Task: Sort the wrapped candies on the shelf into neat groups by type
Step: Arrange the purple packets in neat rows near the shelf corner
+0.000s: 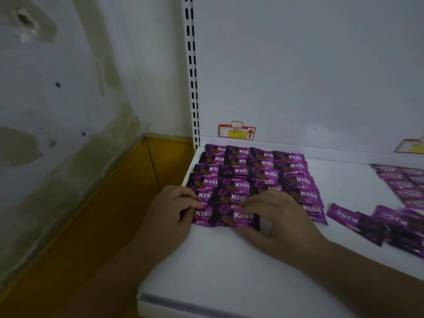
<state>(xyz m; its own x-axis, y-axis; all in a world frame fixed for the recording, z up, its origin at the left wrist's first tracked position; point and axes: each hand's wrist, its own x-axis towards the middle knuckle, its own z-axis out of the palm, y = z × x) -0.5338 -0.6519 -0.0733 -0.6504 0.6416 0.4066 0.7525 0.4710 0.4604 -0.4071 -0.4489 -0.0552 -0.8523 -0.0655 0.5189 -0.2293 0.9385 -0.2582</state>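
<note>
Curled fingers (190, 199) of the left hand (168, 212) and right hand (277, 216) pinch near-row candies (226, 218) on the white shelf (218, 267); stained wall (57, 111) left.

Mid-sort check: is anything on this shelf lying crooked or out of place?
Yes. The loose packets at the shelf's front right lie tilted and overlapping, one with its print upside down, unlike the straight grid where the left hand and right hand pinch front-row packets.
</note>
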